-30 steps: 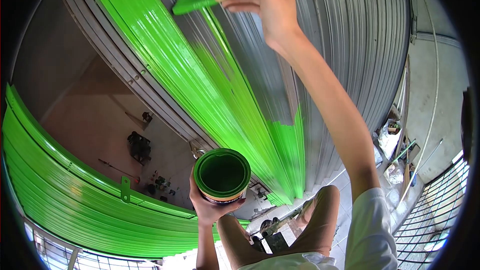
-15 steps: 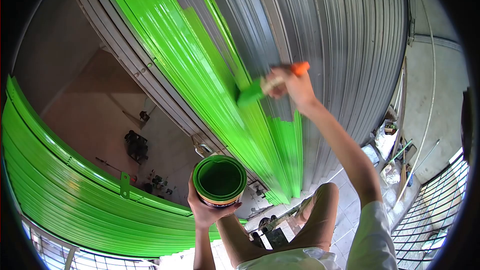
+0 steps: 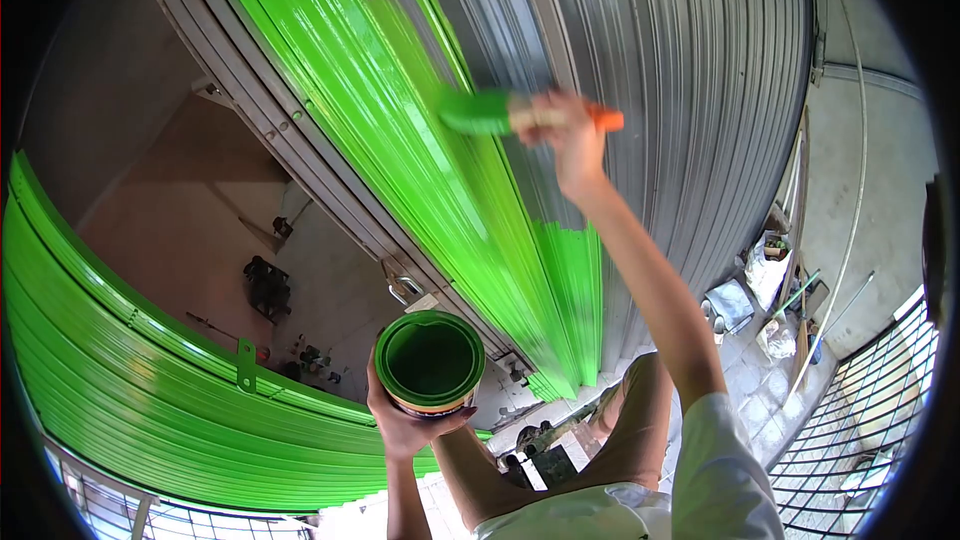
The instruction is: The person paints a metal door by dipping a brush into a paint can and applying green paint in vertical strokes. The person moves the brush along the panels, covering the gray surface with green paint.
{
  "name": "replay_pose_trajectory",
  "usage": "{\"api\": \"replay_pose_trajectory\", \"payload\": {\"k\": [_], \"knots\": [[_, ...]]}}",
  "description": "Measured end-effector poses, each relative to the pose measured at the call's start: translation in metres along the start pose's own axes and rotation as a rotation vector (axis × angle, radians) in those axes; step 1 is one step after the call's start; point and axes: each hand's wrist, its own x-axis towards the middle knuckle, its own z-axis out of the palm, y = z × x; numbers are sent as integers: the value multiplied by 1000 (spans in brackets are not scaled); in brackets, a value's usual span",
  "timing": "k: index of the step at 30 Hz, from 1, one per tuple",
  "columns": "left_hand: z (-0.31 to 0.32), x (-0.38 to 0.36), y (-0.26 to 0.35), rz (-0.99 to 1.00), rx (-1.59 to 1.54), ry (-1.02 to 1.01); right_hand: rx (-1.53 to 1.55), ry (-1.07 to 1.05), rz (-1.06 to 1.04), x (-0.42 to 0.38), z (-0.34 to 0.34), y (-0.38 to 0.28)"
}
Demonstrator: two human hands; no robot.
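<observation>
My left hand [image 3: 395, 423] is wrapped round a paint can [image 3: 436, 404] from below and the side. The can is open at the top, with green paint coating its inside. In my right hand [image 3: 568, 135] is a paintbrush [image 3: 485, 113] with a pale handle tipped in orange. Its wide head is covered in green paint and lies over the ribbed metal panel [image 3: 690, 90], where a green strip meets bare grey. Motion blurs the brush and fingers. Wet-looking green paint [image 3: 330, 90] coats the panel's left side, with a lower green patch [image 3: 568, 275] to the right.
Another green panel [image 3: 200, 420] curves along the lower left. Between the panels an opening shows a floor with dark objects [image 3: 268, 288]. A metal latch [image 3: 405, 288] sits near the can. Bags [image 3: 768, 270] and poles stand at the right, beside a black grid [image 3: 855, 410].
My right hand has moved the brush up and a little left along the panel, turning it nearly level. The can in my left hand has shifted slightly left in view.
</observation>
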Motion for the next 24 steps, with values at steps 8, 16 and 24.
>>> {"api": "replay_pose_trajectory", "payload": {"k": [8,16,24], "knots": [[-1,7,4,14,48,-14,-464,19,322,-12,-47,0],[3,9,1,47,-13,-17,-199,-177,-240,99,87,-90],[8,6,-1,0,-39,-4,-21,27,-79,23,24,-18]]}}
